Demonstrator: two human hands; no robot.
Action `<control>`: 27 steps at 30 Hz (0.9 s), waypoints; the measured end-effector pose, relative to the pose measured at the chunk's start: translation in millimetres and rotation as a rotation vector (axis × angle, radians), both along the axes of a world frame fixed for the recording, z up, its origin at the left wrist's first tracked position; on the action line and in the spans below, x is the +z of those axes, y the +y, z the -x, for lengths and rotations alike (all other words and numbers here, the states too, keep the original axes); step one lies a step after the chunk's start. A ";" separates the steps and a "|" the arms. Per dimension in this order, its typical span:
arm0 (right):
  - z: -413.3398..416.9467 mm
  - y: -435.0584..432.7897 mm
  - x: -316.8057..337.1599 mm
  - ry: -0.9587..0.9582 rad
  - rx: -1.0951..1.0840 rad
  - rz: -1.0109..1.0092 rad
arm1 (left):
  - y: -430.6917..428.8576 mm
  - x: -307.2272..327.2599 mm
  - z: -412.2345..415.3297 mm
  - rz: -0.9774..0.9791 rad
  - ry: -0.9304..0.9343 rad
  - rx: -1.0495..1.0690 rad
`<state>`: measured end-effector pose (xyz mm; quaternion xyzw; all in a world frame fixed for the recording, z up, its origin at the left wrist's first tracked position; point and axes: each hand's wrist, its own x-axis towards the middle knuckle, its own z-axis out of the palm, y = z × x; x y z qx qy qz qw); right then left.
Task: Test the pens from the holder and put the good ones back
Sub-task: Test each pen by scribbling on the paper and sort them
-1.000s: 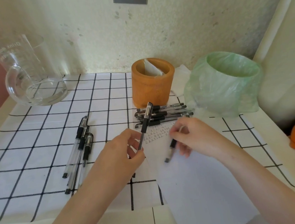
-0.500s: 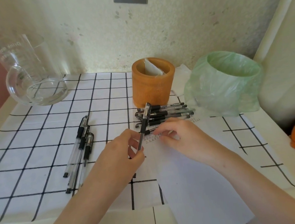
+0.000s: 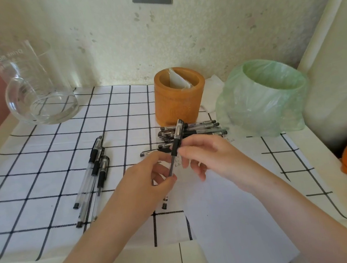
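Black capped gel pen (image 3: pixel 175 147) upright between our hands, our left hand (image 3: pixel 150 182) pinching its lower barrel, our right hand (image 3: pixel 206 155) gripping its cap, round orange wooden holder (image 3: pixel 178 100) behind, black pens piled (image 3: pixel 198 130) beside it on white paper (image 3: pixel 234 222).

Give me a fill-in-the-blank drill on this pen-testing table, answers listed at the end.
1. The left hand holds one capped ____.
2. The orange holder contains only a folded white ____, no pens.
3. The bin at the right is lined with a ____ plastic bag.
4. A group of ____ pens lies left of the hands.

Answers: pen; paper; green; three
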<state>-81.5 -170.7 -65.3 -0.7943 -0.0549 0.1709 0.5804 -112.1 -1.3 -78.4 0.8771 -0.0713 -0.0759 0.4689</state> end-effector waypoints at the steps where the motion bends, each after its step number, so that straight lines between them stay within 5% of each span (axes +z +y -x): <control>1: 0.9 1.2 0.0 0.015 0.005 -0.018 | -0.2 0.8 0.2 0.007 -0.008 -0.015; 10: -3.0 -7.6 1.9 0.081 -0.070 -0.267 | -2.3 1.3 2.2 0.175 0.013 0.032; 14: 1.9 -10.0 6.2 0.410 0.233 -0.238 | 1.4 2.6 1.0 -0.037 -0.315 -0.050; 17: 4.5 -5.5 6.7 0.484 0.319 -0.223 | -0.6 2.5 1.7 -0.127 -0.431 -0.141; 24: 1.2 -5.8 1.5 0.163 -0.022 -0.160 | -1.5 2.1 0.5 -0.059 -0.332 -0.008; 27: 2.4 -5.2 4.1 0.094 0.020 -0.185 | -5.2 3.6 3.9 -0.042 -0.201 -0.050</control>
